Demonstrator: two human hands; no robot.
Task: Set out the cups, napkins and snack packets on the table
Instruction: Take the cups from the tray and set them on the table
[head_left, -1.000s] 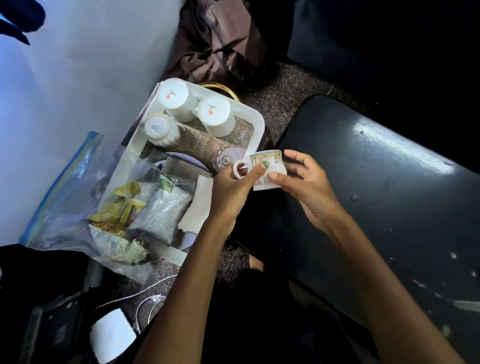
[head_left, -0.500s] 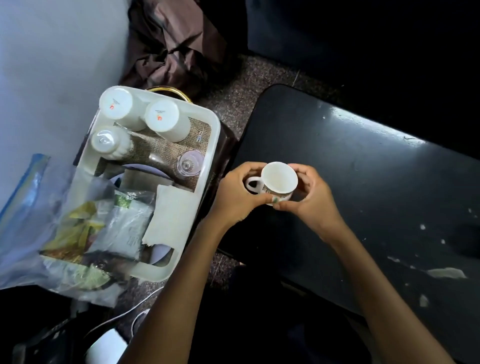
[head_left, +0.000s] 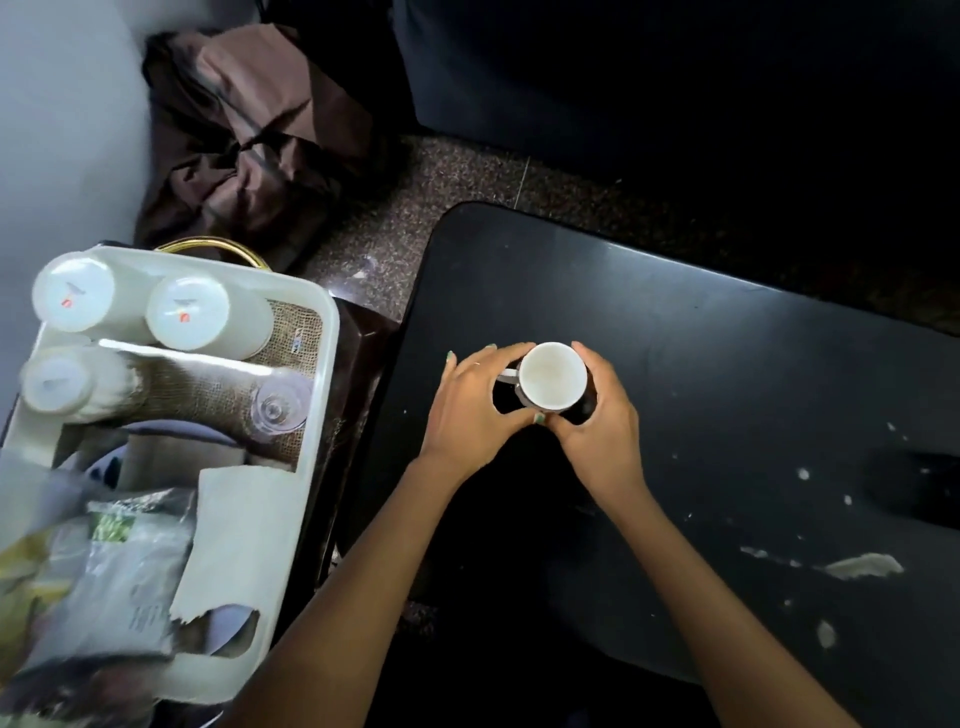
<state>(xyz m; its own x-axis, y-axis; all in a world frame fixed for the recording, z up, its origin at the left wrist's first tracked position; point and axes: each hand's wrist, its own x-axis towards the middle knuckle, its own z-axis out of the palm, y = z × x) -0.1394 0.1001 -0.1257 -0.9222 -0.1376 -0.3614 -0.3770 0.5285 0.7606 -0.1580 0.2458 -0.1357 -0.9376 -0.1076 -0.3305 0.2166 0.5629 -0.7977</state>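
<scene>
Both hands cup the upright white cup (head_left: 551, 376) on the black table (head_left: 727, 364): left hand (head_left: 470, 410) at 9 o'clock, right hand (head_left: 597, 421) at 3 o'clock, fingers curled against its sides; tray (head_left: 317, 415) lies at 9 o'clock

brown cloth (head_left: 260, 140) crumpled by wall | speckled floor (head_left: 441, 176) | possibly glass (head_left: 278, 408)
</scene>
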